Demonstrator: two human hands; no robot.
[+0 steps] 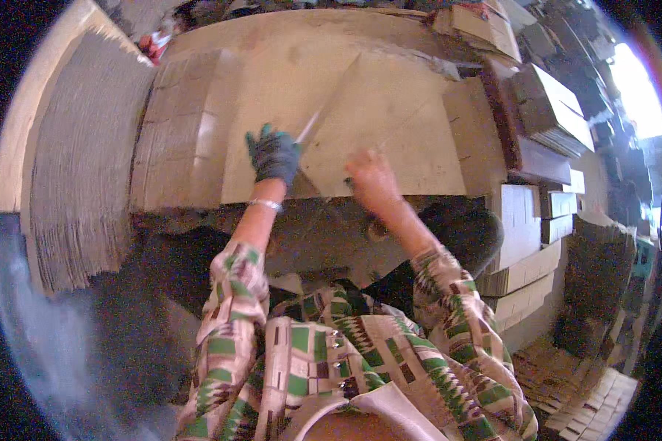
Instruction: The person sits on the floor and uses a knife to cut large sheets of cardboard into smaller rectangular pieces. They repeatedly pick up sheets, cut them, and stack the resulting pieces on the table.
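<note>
A flat tan cardboard sheet [408, 125] lies on the work surface before me, with a raised, pale slanting edge [312, 125] crossing it. My left hand [274, 156], in a dark grey glove with green fingertips, rests on the cardboard just left of that edge. Its fingers are partly spread. To the right, my bare right hand [375, 176] hovers over or touches the sheet near its front edge, slightly blurred. Its fingers are curled in, and a small dark thing shows at the fingertips, too small to name.
Left of the sheet stand a stack of folded cardboard [180, 132] and a tall stack of cardboard sheets [81, 162]. More cardboard bundles [552, 110] are piled at right, above a lower stack [522, 294]. Cardboard pieces [588, 404] lie at the lower right.
</note>
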